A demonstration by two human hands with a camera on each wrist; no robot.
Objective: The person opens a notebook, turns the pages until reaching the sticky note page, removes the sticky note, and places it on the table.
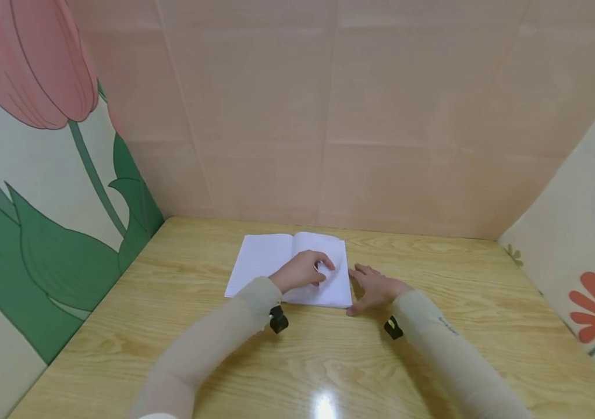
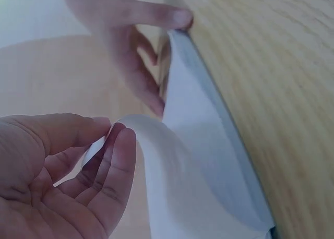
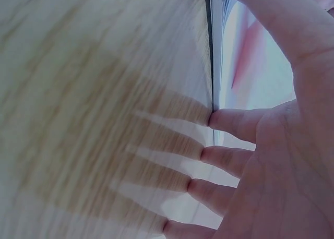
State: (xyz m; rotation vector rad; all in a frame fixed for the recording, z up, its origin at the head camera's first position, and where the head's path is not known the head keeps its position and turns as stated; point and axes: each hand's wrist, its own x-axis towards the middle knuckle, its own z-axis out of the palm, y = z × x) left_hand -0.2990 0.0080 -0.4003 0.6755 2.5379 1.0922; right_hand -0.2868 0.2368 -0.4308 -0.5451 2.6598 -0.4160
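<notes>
Two hands: left (image 1: 301, 271) pinches one page (image 2: 180, 179) of one notebook (image 1: 262, 260); right (image 1: 373, 288) (fingers (image 3: 236, 124) spread) touches its edge.

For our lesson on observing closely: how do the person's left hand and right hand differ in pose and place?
The left hand pinches a page between thumb and fingers, while the right hand pinches nothing, its fingers spread.
The left hand is over the open notebook, while the right hand is at its right edge, fingertips down on the table.
Both are bare, below pale sleeves.
</notes>
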